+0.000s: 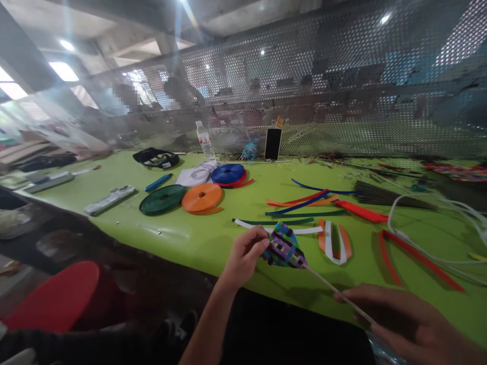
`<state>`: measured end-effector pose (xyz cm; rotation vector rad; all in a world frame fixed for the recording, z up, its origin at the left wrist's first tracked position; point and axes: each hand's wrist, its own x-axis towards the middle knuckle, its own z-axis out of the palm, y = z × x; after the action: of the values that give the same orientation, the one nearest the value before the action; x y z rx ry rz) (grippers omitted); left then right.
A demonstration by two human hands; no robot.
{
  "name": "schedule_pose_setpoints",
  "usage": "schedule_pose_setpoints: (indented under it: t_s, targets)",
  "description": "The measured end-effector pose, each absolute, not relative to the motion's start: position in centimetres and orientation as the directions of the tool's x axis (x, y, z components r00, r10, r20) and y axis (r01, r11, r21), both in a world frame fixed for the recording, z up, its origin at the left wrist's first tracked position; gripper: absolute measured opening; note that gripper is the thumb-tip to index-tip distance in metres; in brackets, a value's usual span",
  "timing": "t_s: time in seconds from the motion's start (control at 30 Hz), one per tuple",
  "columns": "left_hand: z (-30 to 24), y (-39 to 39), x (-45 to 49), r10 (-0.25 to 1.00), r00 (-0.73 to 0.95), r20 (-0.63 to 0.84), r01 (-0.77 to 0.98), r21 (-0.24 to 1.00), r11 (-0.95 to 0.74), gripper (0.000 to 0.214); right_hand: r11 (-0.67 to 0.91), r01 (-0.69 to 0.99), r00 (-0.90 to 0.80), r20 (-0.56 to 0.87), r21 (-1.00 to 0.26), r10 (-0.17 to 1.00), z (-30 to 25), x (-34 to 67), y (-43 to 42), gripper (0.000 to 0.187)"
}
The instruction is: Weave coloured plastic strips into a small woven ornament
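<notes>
My left hand (245,253) is closed in a pinch on the left edge of a small woven piece (284,248) made of purple, black, green and blue strips, held just above the green table (198,235). A thin white strip (338,294) runs from the woven piece's lower right corner down to my right hand (407,324), whose fingers are closed on it at the bottom right. The right hand is blurred and partly cut off by the picture's edge.
Flat strip rolls lie at the back left: dark green (162,199), orange (202,197), blue over red (228,174). Loose coloured strips (304,203) and a red strip (418,258) spread across the table. A water bottle (205,140) and a phone (273,143) stand before the perforated metal screen. A red stool (57,296) sits lower left.
</notes>
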<state>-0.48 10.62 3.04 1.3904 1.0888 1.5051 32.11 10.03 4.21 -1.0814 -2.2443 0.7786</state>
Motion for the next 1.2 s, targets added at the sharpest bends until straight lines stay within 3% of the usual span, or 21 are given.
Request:
schedule_pose_setpoints:
  t_s: [0.27,0.47,0.8,1.2]
  targets:
    - [2.2,10.4,-0.4,0.967,-0.015,0.255,-0.101,0.962,-0.255,0.038,0.476,0.530,-0.517,0.177,-0.702,0.838,3.7,32.2,9.8,0.028]
    - [1.3,10.5,-0.9,0.961,-0.185,0.204,-0.227,0.943,-0.244,0.039,0.486,0.502,-0.523,0.196,-0.715,0.829,2.4,32.9,9.7,0.031]
    - [1.4,9.6,-0.6,0.964,-0.223,0.143,-0.169,0.969,-0.182,0.021,0.426,0.511,-0.572,0.075,-0.747,0.817,4.4,31.8,9.0,0.039]
    - [1.8,10.7,-1.3,0.992,0.046,0.121,0.042,0.991,-0.123,0.026,0.292,0.493,-0.611,-0.087,-0.820,0.787,4.6,31.6,10.5,0.038]
